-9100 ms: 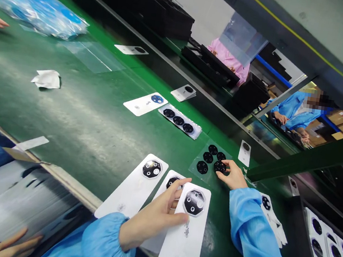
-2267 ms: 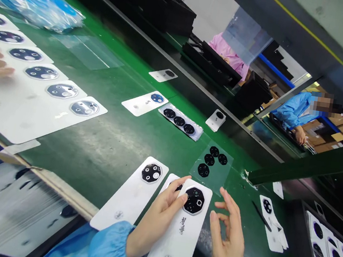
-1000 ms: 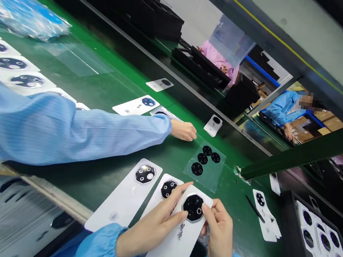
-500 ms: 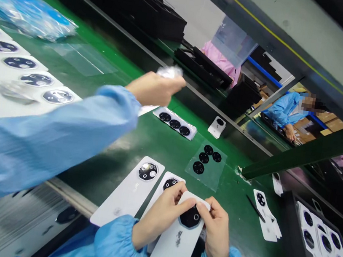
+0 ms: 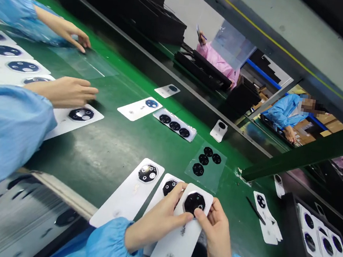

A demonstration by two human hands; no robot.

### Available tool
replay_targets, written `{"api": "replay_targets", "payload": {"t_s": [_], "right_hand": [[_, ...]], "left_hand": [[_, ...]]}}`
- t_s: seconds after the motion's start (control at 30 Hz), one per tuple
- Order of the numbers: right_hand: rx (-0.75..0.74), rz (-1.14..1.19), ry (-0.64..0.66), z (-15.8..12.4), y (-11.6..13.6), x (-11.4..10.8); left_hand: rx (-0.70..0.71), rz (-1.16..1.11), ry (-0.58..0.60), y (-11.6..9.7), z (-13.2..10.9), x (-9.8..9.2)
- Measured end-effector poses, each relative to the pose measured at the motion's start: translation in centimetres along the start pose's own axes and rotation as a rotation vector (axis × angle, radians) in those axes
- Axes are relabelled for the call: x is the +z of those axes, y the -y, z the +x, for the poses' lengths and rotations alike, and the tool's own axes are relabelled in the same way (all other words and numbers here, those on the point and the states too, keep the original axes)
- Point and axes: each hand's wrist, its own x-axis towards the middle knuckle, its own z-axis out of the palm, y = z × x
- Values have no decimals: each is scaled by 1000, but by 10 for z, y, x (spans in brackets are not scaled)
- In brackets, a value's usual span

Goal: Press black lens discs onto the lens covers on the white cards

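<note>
Nearest the camera, the left hand (image 5: 158,224) and the right hand (image 5: 215,234) clamp together on a white cover (image 5: 180,236), which is tilted up off the belt (image 5: 107,153) with its lower end toward the body. Both thumbs press at the edge of the black lens (image 5: 194,202) set in the cover's upper end, the left thumb from the lower left, the right thumb from the lower right, while the other fingers wrap behind the cover's sides. Just left of it, two more white covers lie flat on the green belt: the second cover (image 5: 166,187), partly hidden under the left hand, and the third cover (image 5: 128,195) beside that. Just beyond the held cover lies a clear film (image 5: 207,167) carrying four loose black lenses. To the right sit a small pile of white scraps (image 5: 268,221) and, at the belt's edge, a black tray (image 5: 323,247) of lenses. On the left, a co-worker's hand (image 5: 65,90) in a blue sleeve rests on a row of covers (image 5: 17,68); farther back, another co-worker's hand (image 5: 70,33) touches a clear sheet (image 5: 88,61). Mid-belt lie a strip (image 5: 175,125) with three black lenses and a flat cover (image 5: 139,108) just left of it. Beyond the belt, people in pink and blue work at another line.
</note>
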Motion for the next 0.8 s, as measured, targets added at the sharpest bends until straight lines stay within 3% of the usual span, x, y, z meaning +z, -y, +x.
{"api": "replay_targets", "payload": {"t_s": [0.23, 0.4, 0.5, 0.6, 0.73, 0.8], "right_hand": [[29, -12, -76, -3, -11, 4], [29, -31, -108, 0, -7, 12], [-28, -43, -35, -2, -4, 15], [-44, -66, 71, -9, -8, 17], [27, -44, 172, -11, -12, 17], [43, -36, 202, -4, -5, 15]], "left_hand": [[-4, 251, -156, -3, 0, 2], [27, 160, -182, 2, 2, 3], [39, -34, -257, -2, 3, -2], [44, -146, -415, -13, 1, -11], [67, -120, -554, -25, -4, -24], [115, -64, -521, -27, -10, -32]]}}
